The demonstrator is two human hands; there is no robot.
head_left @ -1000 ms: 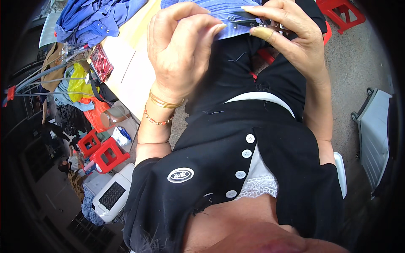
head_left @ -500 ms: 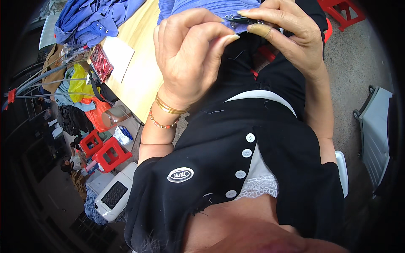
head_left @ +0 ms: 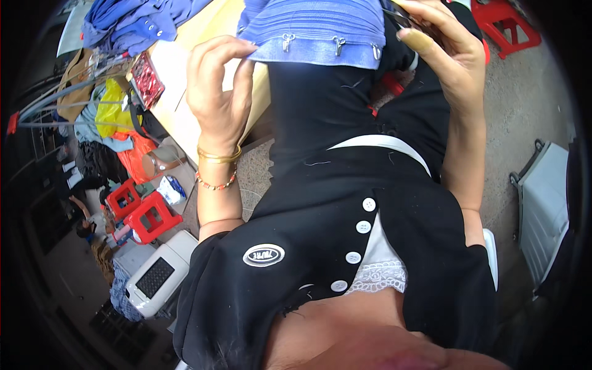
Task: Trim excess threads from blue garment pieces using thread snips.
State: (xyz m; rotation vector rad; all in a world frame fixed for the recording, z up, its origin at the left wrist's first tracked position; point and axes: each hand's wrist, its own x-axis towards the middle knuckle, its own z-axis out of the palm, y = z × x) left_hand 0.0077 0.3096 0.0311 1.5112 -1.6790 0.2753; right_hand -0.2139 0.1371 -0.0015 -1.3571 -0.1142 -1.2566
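Note:
A piece of blue ribbed fabric [head_left: 314, 28] with small metal clips along its lower edge is stretched between my hands, above my lap in a black buttoned garment [head_left: 345, 203]. My left hand [head_left: 219, 98], with a gold bangle and a bead bracelet at the wrist, pinches the fabric's lower left corner. My right hand [head_left: 447, 58] is at the fabric's right end, its fingers curled around a small dark tool [head_left: 404, 17] that is mostly hidden. One fingertip of that hand wears a yellowish cover.
A pale wooden table [head_left: 185, 120] stands to the left, carrying a heap of blue garments [head_left: 135, 21] and a red patterned packet [head_left: 147, 80]. Red stools [head_left: 151, 216] and a white box-shaped machine [head_left: 154, 277] are on the floor at left. A grey crate [head_left: 542, 203] stands at right.
My hands have drawn apart. The left hand moved left and down while pinching the fabric's corner, so the blue fabric now hangs spread wide between them.

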